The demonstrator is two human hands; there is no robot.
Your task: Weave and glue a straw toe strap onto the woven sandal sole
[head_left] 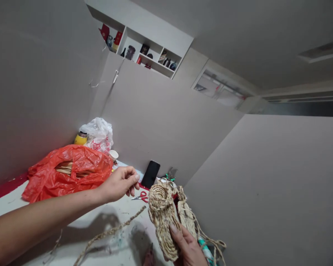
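Observation:
My right hand (187, 245) grips a pair of woven straw sandals (166, 218) low in the frame, its thumb pressed on the sole of the nearer one. Loose straw cords (211, 242) hang from the sandals to the right. My left hand (120, 183) hovers above the white table (13, 201), fingers curled in a pinch; I cannot make out anything between them. A braided straw rope (113, 231) lies on the table below that hand.
A red plastic bag (69, 171) with pale sticks inside lies at the left. Behind it stand a white plastic bag (98, 135), a yellow jar (81, 138) and a paper cup (113, 154). Red scissors (141, 197) and a black phone (151, 173) sit near the wall. A shelf (144, 48) hangs high.

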